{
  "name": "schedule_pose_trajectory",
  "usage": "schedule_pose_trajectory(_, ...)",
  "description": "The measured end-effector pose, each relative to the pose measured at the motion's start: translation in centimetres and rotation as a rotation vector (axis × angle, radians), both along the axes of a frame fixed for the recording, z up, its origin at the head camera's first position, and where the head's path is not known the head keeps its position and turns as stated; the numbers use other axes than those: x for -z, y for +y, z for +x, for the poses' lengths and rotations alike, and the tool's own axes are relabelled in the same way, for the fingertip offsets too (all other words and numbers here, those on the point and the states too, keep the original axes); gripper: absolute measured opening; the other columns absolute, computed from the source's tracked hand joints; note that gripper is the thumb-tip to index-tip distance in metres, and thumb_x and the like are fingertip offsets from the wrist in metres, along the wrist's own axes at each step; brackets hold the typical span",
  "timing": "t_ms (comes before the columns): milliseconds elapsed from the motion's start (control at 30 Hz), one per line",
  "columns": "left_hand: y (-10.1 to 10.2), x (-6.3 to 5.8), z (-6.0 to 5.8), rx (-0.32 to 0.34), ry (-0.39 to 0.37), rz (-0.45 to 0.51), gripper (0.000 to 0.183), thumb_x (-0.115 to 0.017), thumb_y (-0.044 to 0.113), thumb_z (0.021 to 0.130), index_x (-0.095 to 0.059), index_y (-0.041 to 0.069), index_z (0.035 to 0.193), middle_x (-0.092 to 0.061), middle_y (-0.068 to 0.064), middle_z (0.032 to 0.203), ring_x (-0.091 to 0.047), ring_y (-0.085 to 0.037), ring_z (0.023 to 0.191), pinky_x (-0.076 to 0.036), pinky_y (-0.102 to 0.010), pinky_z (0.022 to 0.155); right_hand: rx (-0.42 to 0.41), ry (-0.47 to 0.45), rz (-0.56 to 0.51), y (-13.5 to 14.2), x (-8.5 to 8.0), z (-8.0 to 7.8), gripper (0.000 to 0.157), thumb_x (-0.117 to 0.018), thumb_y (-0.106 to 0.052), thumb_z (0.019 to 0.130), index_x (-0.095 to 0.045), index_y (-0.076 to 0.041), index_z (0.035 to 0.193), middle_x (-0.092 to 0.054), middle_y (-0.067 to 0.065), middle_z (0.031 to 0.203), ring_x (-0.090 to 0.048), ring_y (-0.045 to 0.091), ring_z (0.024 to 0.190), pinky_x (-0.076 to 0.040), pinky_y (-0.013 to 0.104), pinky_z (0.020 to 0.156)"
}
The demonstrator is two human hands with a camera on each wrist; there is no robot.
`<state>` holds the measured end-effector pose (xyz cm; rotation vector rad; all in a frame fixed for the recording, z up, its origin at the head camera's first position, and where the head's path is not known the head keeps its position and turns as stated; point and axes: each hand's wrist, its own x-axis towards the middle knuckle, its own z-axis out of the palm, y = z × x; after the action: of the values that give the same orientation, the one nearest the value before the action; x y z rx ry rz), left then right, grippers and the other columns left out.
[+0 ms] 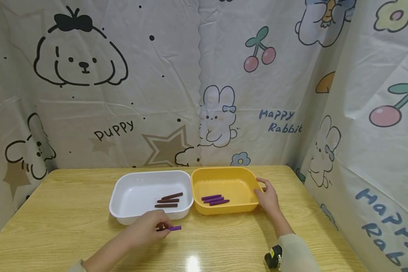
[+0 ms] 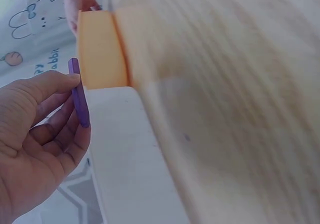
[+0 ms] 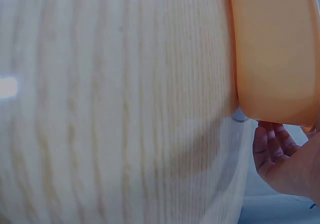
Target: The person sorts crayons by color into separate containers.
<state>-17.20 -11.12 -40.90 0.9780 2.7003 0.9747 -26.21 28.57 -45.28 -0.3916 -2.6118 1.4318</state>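
My left hand (image 1: 149, 226) pinches a purple crayon (image 1: 175, 228) between thumb and fingers, in front of the white tub (image 1: 129, 189). In the left wrist view this crayon (image 2: 79, 91) slants between thumb tip and fingers. Three brown crayons (image 1: 167, 200) lie in the right part of the white tub. Three purple crayons (image 1: 219, 202) lie in the left part of the yellow tub (image 1: 238, 189). My right hand (image 1: 269, 197) grips the yellow tub's right rim. In the right wrist view its fingers (image 3: 272, 144) lie against the tub's end wall.
Both tubs stand side by side on a light wooden table (image 1: 221, 241), their near ends touching. Behind and beside the table hangs a printed cloth (image 1: 156, 94). A black device (image 1: 273, 257) is strapped at my right wrist.
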Motion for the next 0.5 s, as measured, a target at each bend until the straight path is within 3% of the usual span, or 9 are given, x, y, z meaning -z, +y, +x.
schedule_pose_trajectory(167, 0.6, -1.1, -0.8, -0.005, 0.021, 0.008, 0.005, -0.068, 0.011, 0.083, -0.070, 0.012, 0.088, -0.060, 0.010, 0.078, -0.049, 0.002, 0.070, -0.044, -0.018, 0.062, -0.003, 0.008, 0.005, 0.0, 0.0, 0.0, 0.043, -0.053, -0.011, 0.093, -0.045, -0.014, 0.135, -0.055, 0.028, 0.115, -0.063, 0.028, 0.086, -0.053, 0.026, 0.061)
schedule_pose_trajectory(400, 1.4, -2.2, -1.8, 0.017, 0.107, -0.004, 0.005, -0.069, 0.011, 0.082, -0.070, 0.011, 0.087, -0.062, 0.007, 0.079, -0.052, 0.000, 0.071, -0.048, -0.020, 0.065, -0.003, -0.005, 0.008, 0.0, 0.0, 0.0, 0.043, -0.052, -0.011, 0.093, -0.044, -0.014, 0.136, -0.054, 0.028, 0.116, -0.062, 0.029, 0.089, -0.053, 0.027, 0.063)
schedule_pose_trajectory(500, 1.9, -2.7, -2.3, 0.016, 0.103, 0.005, 0.003, -0.069, 0.010, 0.082, -0.070, 0.009, 0.085, -0.060, 0.007, 0.077, -0.051, 0.000, 0.070, -0.048, -0.020, 0.064, -0.005, -0.006, 0.010, 0.0, 0.0, 0.0, 0.043, -0.052, -0.011, 0.094, -0.044, -0.014, 0.136, -0.054, 0.028, 0.116, -0.062, 0.029, 0.089, -0.054, 0.027, 0.064)
